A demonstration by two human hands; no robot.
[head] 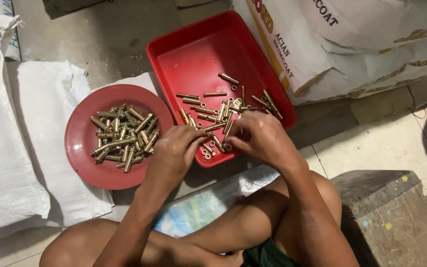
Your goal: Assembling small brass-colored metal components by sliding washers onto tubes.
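Both hands met over the tray's near edge: the left hand (176,148) and right hand (258,136) pinched one bolt (208,147) between them, seemingly fitting it. Loose bolts lay in the red tray (193,54); finished ones heaped on the plate (82,148).

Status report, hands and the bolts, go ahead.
Both hands, left hand and right hand, over red tray edge, fingering loose bolts. Red plate beside. Nothing blocking.

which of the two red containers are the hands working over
The rectangular red tray, not the round red plate. Both the left hand and right hand sit at the tray's near edge among its loose bolts; the plate lies apart to the left.
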